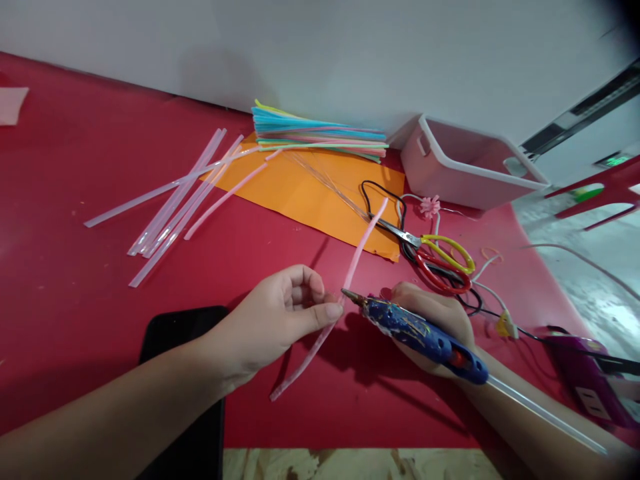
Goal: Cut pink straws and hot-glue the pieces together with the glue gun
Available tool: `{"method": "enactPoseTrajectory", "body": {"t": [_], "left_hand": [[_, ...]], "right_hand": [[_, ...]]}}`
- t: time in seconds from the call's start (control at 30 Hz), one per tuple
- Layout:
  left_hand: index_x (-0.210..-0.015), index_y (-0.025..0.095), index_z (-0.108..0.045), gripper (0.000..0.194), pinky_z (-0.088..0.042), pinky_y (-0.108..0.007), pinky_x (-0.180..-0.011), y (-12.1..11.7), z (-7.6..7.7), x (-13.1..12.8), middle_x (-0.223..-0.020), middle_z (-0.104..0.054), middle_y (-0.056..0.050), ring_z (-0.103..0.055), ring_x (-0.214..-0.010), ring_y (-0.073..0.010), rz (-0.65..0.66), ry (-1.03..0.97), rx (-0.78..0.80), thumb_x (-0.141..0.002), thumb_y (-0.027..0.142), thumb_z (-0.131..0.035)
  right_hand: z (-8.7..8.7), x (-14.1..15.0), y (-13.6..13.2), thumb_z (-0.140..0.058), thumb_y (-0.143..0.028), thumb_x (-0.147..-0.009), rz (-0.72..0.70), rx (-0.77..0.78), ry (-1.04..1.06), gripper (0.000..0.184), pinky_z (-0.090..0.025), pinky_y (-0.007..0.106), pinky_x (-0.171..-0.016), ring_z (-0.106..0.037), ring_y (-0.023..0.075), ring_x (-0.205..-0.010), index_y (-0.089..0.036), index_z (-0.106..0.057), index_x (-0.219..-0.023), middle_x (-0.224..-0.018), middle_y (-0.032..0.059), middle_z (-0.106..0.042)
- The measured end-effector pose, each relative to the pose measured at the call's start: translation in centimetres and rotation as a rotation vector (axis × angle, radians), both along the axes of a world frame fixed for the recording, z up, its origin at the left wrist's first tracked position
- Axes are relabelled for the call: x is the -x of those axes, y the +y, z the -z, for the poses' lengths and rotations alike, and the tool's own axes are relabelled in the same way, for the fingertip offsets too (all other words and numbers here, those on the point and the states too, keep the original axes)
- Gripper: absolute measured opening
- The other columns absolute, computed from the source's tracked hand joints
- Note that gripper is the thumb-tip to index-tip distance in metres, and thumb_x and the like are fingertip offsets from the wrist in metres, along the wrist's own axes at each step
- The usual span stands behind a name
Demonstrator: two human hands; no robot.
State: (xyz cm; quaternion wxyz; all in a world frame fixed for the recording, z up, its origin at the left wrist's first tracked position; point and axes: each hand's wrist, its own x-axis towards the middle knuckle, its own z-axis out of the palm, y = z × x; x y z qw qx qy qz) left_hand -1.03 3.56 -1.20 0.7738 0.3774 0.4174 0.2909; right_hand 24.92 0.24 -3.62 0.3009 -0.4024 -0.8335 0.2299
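Between thumb and fingertips, my left hand [283, 320] pinches a pink pipe cleaner [356, 257] near its middle. The pipe cleaner slants from lower left to upper right above the red table. My right hand [435, 317] is wrapped around a blue hot glue gun [415, 333] smeared with dried glue. Its metal nozzle meets or nearly meets the pipe cleaner beside my left thumb; I cannot tell whether they touch. A clear glue stick [545, 413] sticks out of the gun's rear end. My right fingers are partly hidden behind the gun.
Scissors [443, 260] with red and yellow handles lie among cables on the right. Coloured pipe cleaners [320, 132] rest on orange paper [295, 187] by the wall. Glue sticks [180, 193] lie at left, a black phone [185, 333] under my left arm. A bin [455, 170] and purple power strip [583, 373] stand right.
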Motion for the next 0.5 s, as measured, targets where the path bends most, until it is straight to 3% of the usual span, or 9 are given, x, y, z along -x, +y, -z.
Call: {"method": "enactPoseTrajectory", "body": {"t": [0.2,0.5], "left_hand": [[-0.075,0.02,-0.041,0.033,-0.045,-0.019,-0.064,-0.1,-0.22,-0.06,-0.072,-0.067,0.006,-0.064,-0.069,-0.0076,-0.051,-0.061,-0.003,-0.08,0.008,-0.072],[-0.073,0.02,-0.037,0.038,-0.043,-0.017,-0.059,-0.12,-0.89,-0.35,-0.074,-0.07,0.006,-0.061,-0.064,-0.0052,-0.096,-0.058,-0.057,-0.078,0.001,-0.07]], "right_hand": [[-0.07,-0.09,0.11,-0.061,-0.017,-0.081,-0.037,-0.007,-0.009,0.009,-0.044,0.029,-0.06,-0.055,0.0169,-0.065,-0.022,-0.058,-0.088,-0.072,0.0028,-0.057],[0.12,-0.33,0.02,-0.059,-0.017,-0.084,-0.043,0.005,-0.001,0.007,-0.043,0.03,-0.06,-0.054,0.0173,-0.066,-0.021,-0.057,-0.089,-0.072,0.0033,-0.055]]}}
